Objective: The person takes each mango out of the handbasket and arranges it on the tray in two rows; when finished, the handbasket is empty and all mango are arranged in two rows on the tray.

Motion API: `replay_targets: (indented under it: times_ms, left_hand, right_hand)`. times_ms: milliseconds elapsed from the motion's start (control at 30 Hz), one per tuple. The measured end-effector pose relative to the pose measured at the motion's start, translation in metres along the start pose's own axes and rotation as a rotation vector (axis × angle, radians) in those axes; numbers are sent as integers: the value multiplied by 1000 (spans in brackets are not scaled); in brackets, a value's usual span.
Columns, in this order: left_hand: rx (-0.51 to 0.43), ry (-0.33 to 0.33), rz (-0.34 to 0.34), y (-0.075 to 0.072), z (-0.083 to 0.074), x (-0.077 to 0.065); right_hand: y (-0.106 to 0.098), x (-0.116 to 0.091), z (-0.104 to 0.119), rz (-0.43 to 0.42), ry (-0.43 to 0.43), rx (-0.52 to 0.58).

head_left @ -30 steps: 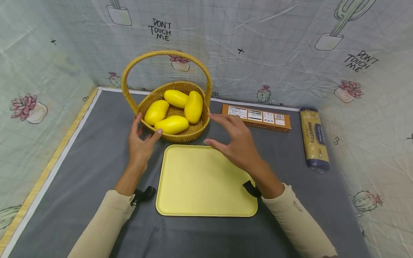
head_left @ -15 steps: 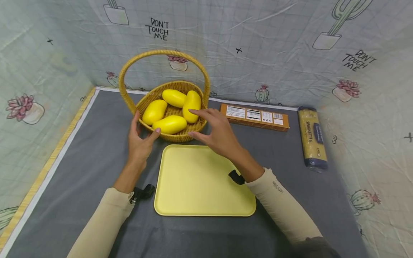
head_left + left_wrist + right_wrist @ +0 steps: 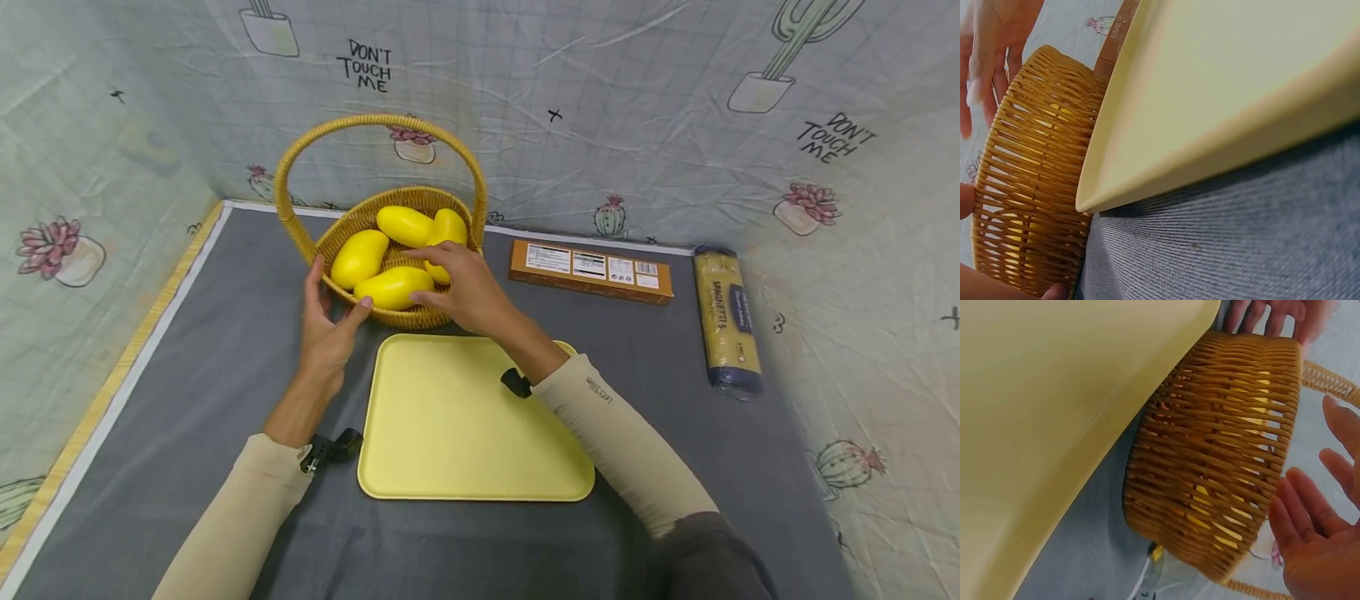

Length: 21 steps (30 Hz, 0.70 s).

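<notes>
A woven basket (image 3: 408, 319) with a tall hoop handle holds several yellow mangoes. My left hand (image 3: 321, 346) holds the basket's left side, thumb at the front rim and fingers along the outer wall. Over the basket's right part reaches my right hand (image 3: 471, 287), thumb and fingers spread apart, with nothing between them. Its thumb tip overlaps the front mango (image 3: 390, 287), and its fingers partly cover the right mango (image 3: 450, 225). In the right wrist view, the right hand (image 3: 1325, 544) shows its parted fingers beyond the basket's rim (image 3: 1285, 450).
A pale yellow tray (image 3: 472, 433) lies in front of the basket, under the right forearm. Behind it on the right is a brown box (image 3: 592, 272). A spaghetti pack (image 3: 726, 321) lies at the far right. Printed cloth (image 3: 600, 100) hangs along the back.
My right hand has moved left from beside the basket's right rim to over the mangoes inside. The left hand stays on the basket, and the mangoes lie as before.
</notes>
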<state>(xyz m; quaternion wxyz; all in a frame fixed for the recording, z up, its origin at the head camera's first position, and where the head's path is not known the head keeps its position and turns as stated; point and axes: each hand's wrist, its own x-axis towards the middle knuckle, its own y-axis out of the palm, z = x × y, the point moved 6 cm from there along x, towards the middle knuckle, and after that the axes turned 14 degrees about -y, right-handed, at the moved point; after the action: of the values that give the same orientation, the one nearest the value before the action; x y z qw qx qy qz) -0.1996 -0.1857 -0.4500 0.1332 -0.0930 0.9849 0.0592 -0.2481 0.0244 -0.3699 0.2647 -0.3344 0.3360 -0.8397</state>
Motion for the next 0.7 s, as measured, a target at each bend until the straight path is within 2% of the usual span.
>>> replay_targets:
  times_ms: [333,500,700]
  left_hand:
    - [9,-11,9,2,1,0]
    - [12,-11,7,2,1,-1]
    - [7,-4,9,1,1,0]
  right_hand:
    - [25,24,-10,130,33,-9]
    - [34,33,-13,165,7,-34]
    - [41,40,-17,208,27,-75]
